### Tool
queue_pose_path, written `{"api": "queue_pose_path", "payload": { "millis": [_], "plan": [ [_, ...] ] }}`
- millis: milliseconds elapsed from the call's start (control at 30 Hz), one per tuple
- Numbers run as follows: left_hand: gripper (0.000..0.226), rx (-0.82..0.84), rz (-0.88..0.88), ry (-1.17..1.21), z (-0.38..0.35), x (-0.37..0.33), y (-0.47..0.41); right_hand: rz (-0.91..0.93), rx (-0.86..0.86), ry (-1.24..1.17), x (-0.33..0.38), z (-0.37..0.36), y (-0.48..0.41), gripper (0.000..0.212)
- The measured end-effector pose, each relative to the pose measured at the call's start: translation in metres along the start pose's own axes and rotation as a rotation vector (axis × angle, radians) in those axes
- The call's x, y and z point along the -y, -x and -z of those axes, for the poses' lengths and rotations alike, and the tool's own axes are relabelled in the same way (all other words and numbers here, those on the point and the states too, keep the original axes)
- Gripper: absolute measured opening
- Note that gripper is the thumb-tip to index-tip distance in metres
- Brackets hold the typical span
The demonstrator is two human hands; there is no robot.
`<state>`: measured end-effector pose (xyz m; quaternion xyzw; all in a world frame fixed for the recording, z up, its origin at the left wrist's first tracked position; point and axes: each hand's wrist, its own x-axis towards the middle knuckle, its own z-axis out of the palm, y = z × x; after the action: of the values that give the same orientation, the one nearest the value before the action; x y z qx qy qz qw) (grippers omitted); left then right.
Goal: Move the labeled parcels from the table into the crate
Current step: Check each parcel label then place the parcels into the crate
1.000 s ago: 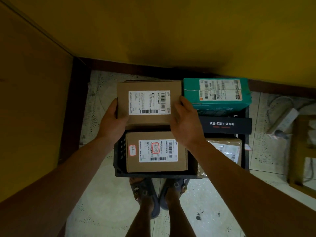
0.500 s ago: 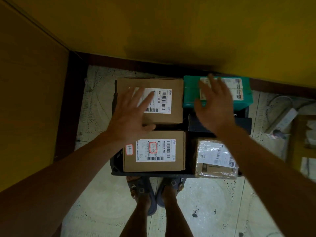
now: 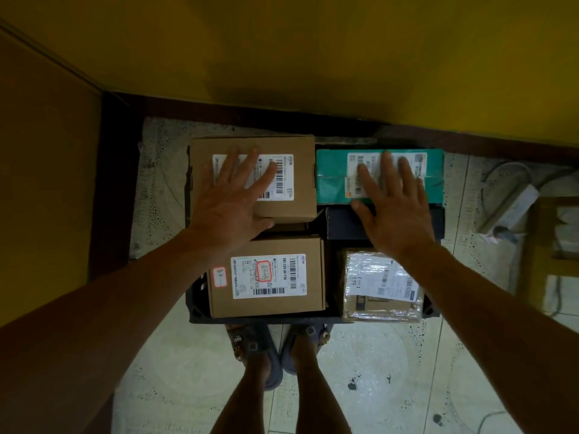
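The left hand is flat, fingers straight and spread, over the far brown box, and hides part of its white label; whether it presses the cardboard or hovers just above cannot be told. The right hand is spread the same way and holds nothing. Its fingertips lie over the label of the teal box and its palm over the dark box just nearer the person. The two hands are well apart, one over each half of the load.

Below the left wrist sits the near brown box, label up, with a red-ringed mark on it. Beside it, under the right forearm, is a plastic-wrapped parcel. All five parcels sit packed together in the black crate, rising above its rim.

The crate stands on a pale tiled floor against a yellow wall. The person's sandals touch its near edge, and a white power strip lies off to the right
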<state>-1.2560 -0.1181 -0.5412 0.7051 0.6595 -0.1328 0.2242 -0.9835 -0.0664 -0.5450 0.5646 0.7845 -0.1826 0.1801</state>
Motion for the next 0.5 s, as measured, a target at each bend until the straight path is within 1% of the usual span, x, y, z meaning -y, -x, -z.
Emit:
{"api": "queue_pose_path", "payload": {
  "millis": [100,167,233,300,333,400,500],
  "plan": [
    [0.103,-0.008,-0.063,0.041,0.019,0.004,-0.01,0.073,-0.042,0.025,-0.013,0.023,-0.007,0.066],
    [0.103,0.019,-0.093,0.072,0.031,0.005,-0.025,0.153,-0.061,0.025,-0.022,0.036,-0.019,0.059],
    [0.109,0.088,-0.097,0.1,0.036,0.002,-0.038,0.183,-0.004,-0.057,-0.026,0.045,-0.035,0.055],
    [0.113,0.105,-0.098,0.087,0.035,0.001,-0.043,0.199,0.074,-0.09,-0.027,0.045,-0.046,0.063],
    [0.115,0.103,-0.102,0.077,0.033,0.002,-0.042,0.222,0.075,-0.083,-0.027,0.045,-0.046,0.067],
    [0.12,0.092,-0.115,0.032,0.029,0.004,-0.037,0.272,0.012,-0.048,-0.031,0.043,-0.039,0.069],
    [0.122,0.052,-0.131,-0.034,0.026,0.001,-0.034,0.282,-0.092,-0.02,-0.037,0.04,-0.031,0.07]
  ]
}}
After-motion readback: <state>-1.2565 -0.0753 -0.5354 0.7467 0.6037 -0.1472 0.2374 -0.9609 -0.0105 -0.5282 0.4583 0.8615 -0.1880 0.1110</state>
